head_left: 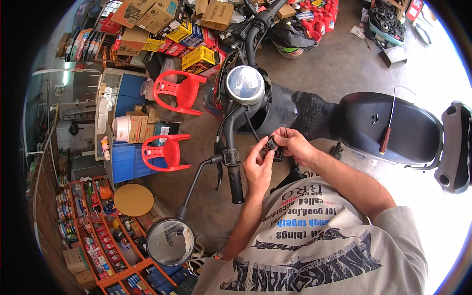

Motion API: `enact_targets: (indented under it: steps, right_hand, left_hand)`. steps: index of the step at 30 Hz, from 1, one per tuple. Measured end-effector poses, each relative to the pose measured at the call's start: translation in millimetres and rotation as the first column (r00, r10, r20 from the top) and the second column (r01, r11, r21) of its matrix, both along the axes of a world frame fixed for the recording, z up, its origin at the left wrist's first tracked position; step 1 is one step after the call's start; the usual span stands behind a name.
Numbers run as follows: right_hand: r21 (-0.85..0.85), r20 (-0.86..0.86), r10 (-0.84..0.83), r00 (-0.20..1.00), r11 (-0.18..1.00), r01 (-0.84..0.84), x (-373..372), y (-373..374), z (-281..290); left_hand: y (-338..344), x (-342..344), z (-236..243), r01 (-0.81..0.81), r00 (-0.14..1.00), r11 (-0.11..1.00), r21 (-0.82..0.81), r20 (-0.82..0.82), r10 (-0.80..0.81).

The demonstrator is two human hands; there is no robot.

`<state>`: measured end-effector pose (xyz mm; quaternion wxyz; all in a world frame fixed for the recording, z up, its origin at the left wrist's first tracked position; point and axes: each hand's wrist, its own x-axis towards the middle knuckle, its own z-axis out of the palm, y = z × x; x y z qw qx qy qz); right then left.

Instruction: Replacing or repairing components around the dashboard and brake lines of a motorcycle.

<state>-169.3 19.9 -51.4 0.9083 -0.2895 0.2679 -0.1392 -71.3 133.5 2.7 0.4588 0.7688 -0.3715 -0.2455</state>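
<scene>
In front of my chest, beside the scooter's handlebar (pixel 229 142), I hold a small black plastic part (pixel 272 147) that looks like a switch housing. My left hand (pixel 258 169) is closed round its left side, thumb and fingers pinching it. At its right side my right hand (pixel 296 146) is closed, fingertips pressed together against the part. A thin dark piece sticks up by the right fingertips, too small to name. A long screwdriver (pixel 387 136) with a reddish-brown handle lies on the black scooter seat (pixel 364 118).
The scooter's round mirror (pixel 170 242) reaches out at lower left. Two red plastic chairs (pixel 183 93) stand left of the scooter, near stacked cartons (pixel 199 60). An orange-framed shelf (pixel 101 246) of small packages fills the lower left. Red bottles (pixel 319 22) stand at the back.
</scene>
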Motion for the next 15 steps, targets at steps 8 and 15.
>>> enact_targets:
  steps: [8,15]
  right_hand:
    - [-0.035,0.085,0.0,0.996,0.999,0.003,-9.2,-2.2,9.6]
    - [-0.123,0.117,0.047,0.992,0.992,-0.033,-11.6,-2.1,10.0]
  left_hand:
    - [-4.1,-5.3,5.8,0.034,0.988,0.998,-0.06,0.153,-0.025]
    - [-5.9,-6.6,8.1,0.044,0.98,0.996,-0.075,0.195,-0.029]
